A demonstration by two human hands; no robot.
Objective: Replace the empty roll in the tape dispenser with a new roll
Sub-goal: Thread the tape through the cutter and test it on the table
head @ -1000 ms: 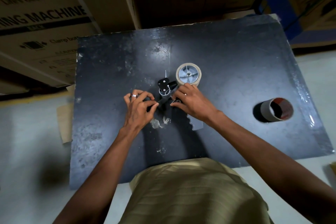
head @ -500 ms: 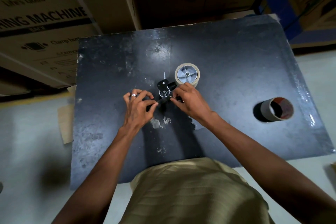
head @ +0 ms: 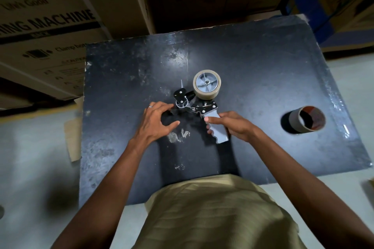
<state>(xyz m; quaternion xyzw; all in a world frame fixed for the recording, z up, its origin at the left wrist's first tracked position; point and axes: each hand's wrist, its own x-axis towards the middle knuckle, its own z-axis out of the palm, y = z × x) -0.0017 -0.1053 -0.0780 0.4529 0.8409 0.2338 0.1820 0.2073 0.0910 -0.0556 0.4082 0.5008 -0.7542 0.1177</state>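
Note:
The tape dispenser [head: 199, 107] lies on the dark table top [head: 253, 70], with a tan tape roll [head: 206, 84] on its grey spoked hub. My right hand [head: 230, 125] grips the dispenser's grey handle [head: 217, 130]. My left hand [head: 156, 122] hovers with its fingers spread and loosely curled just left of the black roller end, holding nothing; its fingertips reach near the clear guide flap. A bare cardboard core [head: 306, 119] lies on its side at the right of the table.
Large cardboard boxes [head: 46, 26] stand behind and left of the table. The table's near edge meets my body. A scrap of cardboard [head: 72, 141] lies on the pale floor at the left.
My right hand slid back from the dispenser's front to grip the handle. My left hand let go of the dispenser's front and opened beside it.

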